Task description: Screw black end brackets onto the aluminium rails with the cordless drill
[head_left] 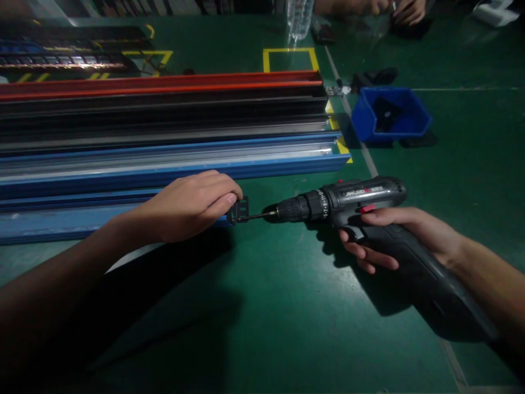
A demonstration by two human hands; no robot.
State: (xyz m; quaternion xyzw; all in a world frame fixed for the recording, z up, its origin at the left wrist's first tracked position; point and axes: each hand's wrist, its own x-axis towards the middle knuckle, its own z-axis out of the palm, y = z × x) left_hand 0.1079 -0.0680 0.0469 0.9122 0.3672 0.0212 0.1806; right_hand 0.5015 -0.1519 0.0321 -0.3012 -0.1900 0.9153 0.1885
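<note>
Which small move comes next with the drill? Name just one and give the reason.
Probably a gentle squeeze of the trigger, with the left hand steadying the black bracket: the drill is gripped in the right hand, and its bit reaches the bracket at the end of the blue rail. I cannot tell whether the tip is seated.

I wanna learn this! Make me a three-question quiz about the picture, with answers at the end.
1. Which hand grips the black pistol-shaped power drill? A) left B) right
2. True or false: the long red rail lies nearer the drill than the long blue rail.
3. Fill in: by the fingertips of the left hand is a small black slotted ____.

Key: 1. B, the right hand. 2. False; the blue rail is nearer. 3. Plate.
</note>
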